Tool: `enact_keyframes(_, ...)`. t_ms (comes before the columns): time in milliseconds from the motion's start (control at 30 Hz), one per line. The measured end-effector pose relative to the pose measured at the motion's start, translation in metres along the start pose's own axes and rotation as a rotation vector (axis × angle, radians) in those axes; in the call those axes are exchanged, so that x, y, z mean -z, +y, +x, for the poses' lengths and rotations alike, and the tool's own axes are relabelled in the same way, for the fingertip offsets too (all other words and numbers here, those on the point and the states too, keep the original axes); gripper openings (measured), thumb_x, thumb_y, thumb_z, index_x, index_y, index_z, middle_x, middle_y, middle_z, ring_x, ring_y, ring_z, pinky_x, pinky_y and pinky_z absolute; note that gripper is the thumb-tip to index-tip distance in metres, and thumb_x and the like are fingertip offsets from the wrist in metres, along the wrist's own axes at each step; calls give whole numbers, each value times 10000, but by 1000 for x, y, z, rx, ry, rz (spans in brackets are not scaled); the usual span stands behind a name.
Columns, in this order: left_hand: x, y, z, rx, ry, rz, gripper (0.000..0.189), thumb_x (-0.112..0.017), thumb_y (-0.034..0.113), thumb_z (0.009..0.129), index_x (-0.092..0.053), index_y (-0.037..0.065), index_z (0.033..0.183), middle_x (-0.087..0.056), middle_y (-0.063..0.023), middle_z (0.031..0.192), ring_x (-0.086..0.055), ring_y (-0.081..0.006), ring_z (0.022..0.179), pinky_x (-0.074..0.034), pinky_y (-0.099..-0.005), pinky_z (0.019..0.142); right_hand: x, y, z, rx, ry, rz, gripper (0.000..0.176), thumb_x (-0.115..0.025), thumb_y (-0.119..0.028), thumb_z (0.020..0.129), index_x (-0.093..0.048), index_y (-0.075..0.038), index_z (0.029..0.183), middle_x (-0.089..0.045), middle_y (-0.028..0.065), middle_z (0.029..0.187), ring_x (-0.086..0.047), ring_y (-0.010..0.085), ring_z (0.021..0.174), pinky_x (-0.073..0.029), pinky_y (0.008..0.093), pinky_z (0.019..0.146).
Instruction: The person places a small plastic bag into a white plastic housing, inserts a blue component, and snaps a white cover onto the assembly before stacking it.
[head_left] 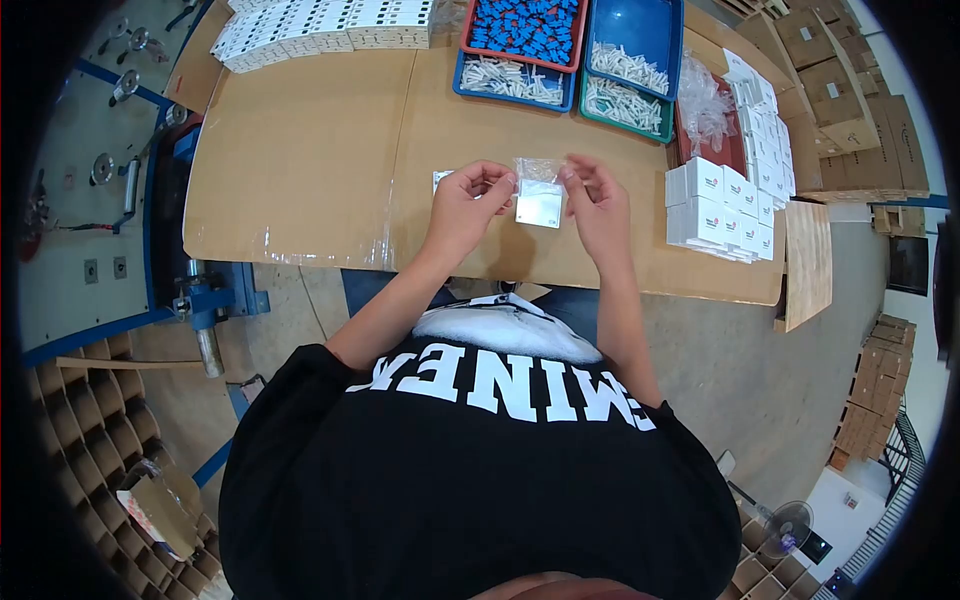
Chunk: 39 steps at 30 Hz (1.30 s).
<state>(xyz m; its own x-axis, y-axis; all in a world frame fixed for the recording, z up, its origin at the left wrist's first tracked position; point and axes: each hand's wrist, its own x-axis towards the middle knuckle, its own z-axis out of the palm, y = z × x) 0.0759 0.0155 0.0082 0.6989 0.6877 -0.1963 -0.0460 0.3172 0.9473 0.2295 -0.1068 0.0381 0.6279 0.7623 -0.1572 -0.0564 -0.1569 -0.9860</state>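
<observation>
Glossy plastic bag (541, 169), matt cardboard tabletop (300, 145)

The person wore a loose black T-shirt (480, 500); big white block letters (510, 385), N and I among them, curved across its front; towards the hem was a rounded white and grey print (510, 340); plain black sleeves (285, 390) left forearms (395, 312) and both hands, left (470, 197) and right (597, 195), bare.

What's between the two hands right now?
In the head view, a white square piece with clear plastic at its far edge sits between the left hand and the right hand.
</observation>
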Motion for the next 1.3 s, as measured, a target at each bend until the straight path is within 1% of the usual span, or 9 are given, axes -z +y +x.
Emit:
enact_keyframes(67, 1, 0, 0, 14, 19, -9, 135, -680, 129, 989, -713, 20, 1062, -712, -24, 929, -660, -82, 790, -547, -233, 721, -9, -4, -6, 333, 361, -445, 135, -713, -132, 960, -694, -12, 1019, -672, 52, 929, -546, 78, 620, -414, 229, 517)
enact_keyframes(200, -1, -2, 1, -21, 71, 10, 151, -711, 154, 962, -731, 26, 1041, -709, -4, 874, -646, -61, 780, -535, -226, 675, -27, -6, -21, 490, 102, -416, 167, -742, -106, 928, -701, -44, 1077, -643, 53, 986, -616, 122, 707, -485, 262, 587)
enact_keyframes(433, 0, 2, -2, 23, -34, -1, 188, -700, 194, 986, -752, 49, 1094, -738, -10, 912, -674, -75, 811, -539, -232, 694, -32, 19, -9, 268, -111, -68, 227, -731, -16, 930, -697, 8, 1153, -661, 50, 1080, -656, 123, 895, -555, 255, 714)
enact_keyframes(667, 10, 0, -1, 70, -87, 83, 212, -699, 205, 989, -760, 44, 1114, -743, -13, 905, -670, -84, 807, -534, -250, 701, -24, 26, -3, 70, -164, 65, 209, -743, -23, 921, -731, 17, 1125, -732, 67, 1008, -711, 144, 851, -602, 283, 723)
enact_keyframes(833, 3, 12, -10, -155, 6, 389, 174, -710, 196, 974, -757, 29, 968, -733, -20, 873, -651, -85, 781, -519, -243, 694, -22, 14, 0, -154, -125, 245, 183, -685, -72, 985, -731, 58, 1105, -743, 114, 973, -725, 157, 779, -607, 281, 704)
enact_keyframes(967, 3, 5, -8, -215, 0, 484, 189, -697, 223, 979, -735, 38, 969, -719, -21, 874, -657, -94, 789, -528, -251, 693, -30, 20, 0, -6, -1, 180, 163, -671, -45, 978, -741, 41, 1097, -740, 101, 1006, -725, 168, 823, -604, 282, 723)
enact_keyframes(1033, 2, 1, -4, 31, -34, 28, 226, -666, 274, 1005, -719, 54, 1010, -714, -21, 904, -663, -101, 799, -536, -256, 695, -33, 23, -1, 371, 49, -130, 160, -668, -25, 966, -747, 21, 1097, -731, 90, 1035, -722, 180, 876, -599, 280, 741)
enact_keyframes(1133, -1, 16, -4, 296, 50, -106, 279, -630, 331, 1032, -701, 62, 1049, -712, -23, 938, -668, -105, 805, -547, -259, 716, -32, 15, -5, 554, -32, -305, 154, -655, -8, 962, -750, 7, 1083, -724, 85, 1051, -718, 187, 909, -594, 284, 758)
enact_keyframes(1300, 0, -7, -1, 14, 46, -92, 235, -667, 279, 1023, -696, 47, 1045, -707, -24, 935, -661, -96, 809, -553, -252, 721, -36, 19, -6, 229, -50, 152, 167, -646, 28, 959, -724, 21, 1106, -718, 97, 1067, -714, 180, 946, -619, 294, 803)
